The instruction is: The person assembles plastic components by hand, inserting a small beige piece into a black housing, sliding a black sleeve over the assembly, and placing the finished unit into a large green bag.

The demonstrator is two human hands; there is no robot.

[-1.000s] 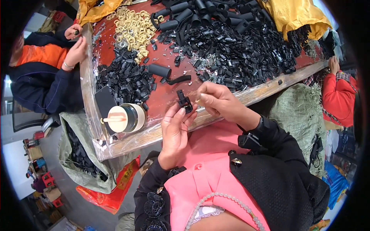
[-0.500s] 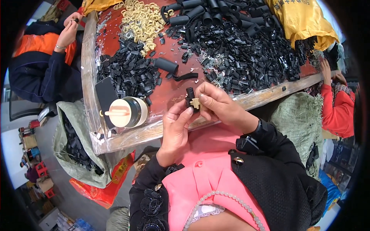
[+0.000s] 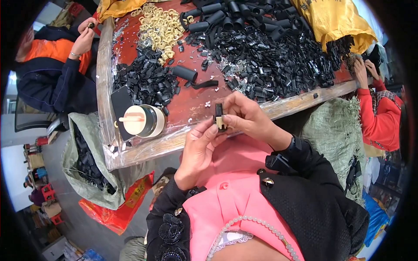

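My left hand [image 3: 198, 150] and my right hand [image 3: 244, 115] meet just over the near edge of the wooden table [image 3: 191, 102]. Both pinch one small black plastic clip [image 3: 219, 114] that has a cream piece at its lower end. The left fingertips touch it from below, the right fingers wrap it from the right. Behind the hands lies a big heap of black plastic parts [image 3: 270, 52]. A smaller black heap [image 3: 146, 82] sits to the left, and a pile of cream rings [image 3: 162, 27] lies at the far side.
A round jar with a cream lid [image 3: 139, 121] stands at the table's left near corner beside a dark phone [image 3: 119, 102]. Persons sit at the far left [image 3: 56, 61] and right [image 3: 381, 113]. A green sack of black parts [image 3: 89, 165] hangs below the table. A yellow bag [image 3: 335, 19] lies at the far right.
Both hands stay together on the small clip. The view has shifted slightly, and the clip now stands more upright between the fingers.
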